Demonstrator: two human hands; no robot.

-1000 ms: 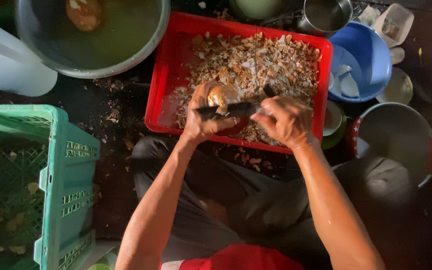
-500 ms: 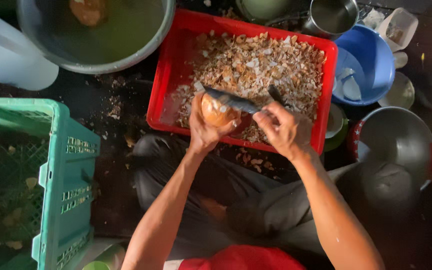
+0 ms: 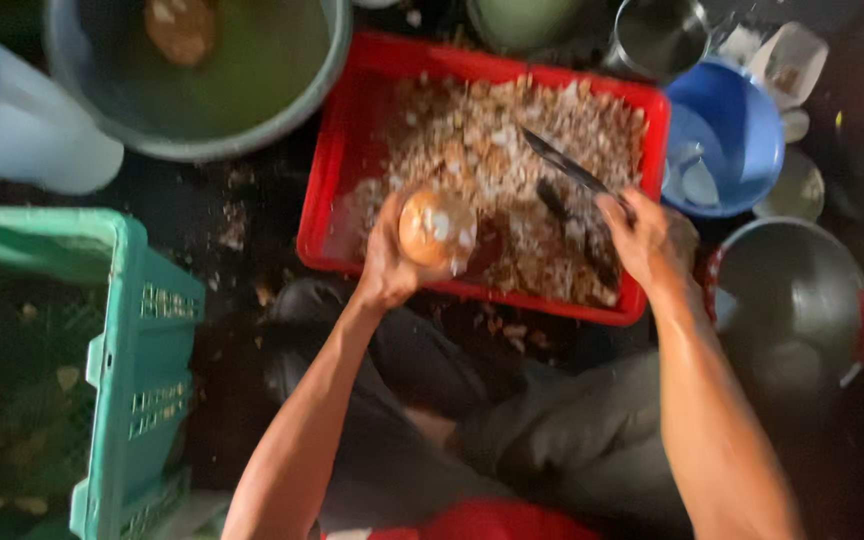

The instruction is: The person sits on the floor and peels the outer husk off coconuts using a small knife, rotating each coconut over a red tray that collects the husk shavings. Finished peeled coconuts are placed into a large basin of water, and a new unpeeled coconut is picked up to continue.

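My left hand (image 3: 389,262) grips a round brown husked fruit (image 3: 436,228), partly peeled with pale patches, above the near side of a red crate (image 3: 352,150). My right hand (image 3: 650,240) holds a dark knife (image 3: 564,162) whose blade points up and left, lifted clear of the fruit. The crate is full of pale and brown peelings (image 3: 512,140). My legs in dark trousers are folded under my arms.
A grey basin (image 3: 202,110) of greenish water with a brown fruit (image 3: 180,28) stands at top left. Left is a green slatted crate (image 3: 137,340) and a pale blue container (image 3: 22,130). Right are a blue bucket (image 3: 727,135), a metal pot (image 3: 662,35) and a dark metal bowl (image 3: 797,300).
The knife lay across the fruit; now my right hand has swung it away to the right. My left hand has turned the fruit and lowered it slightly.
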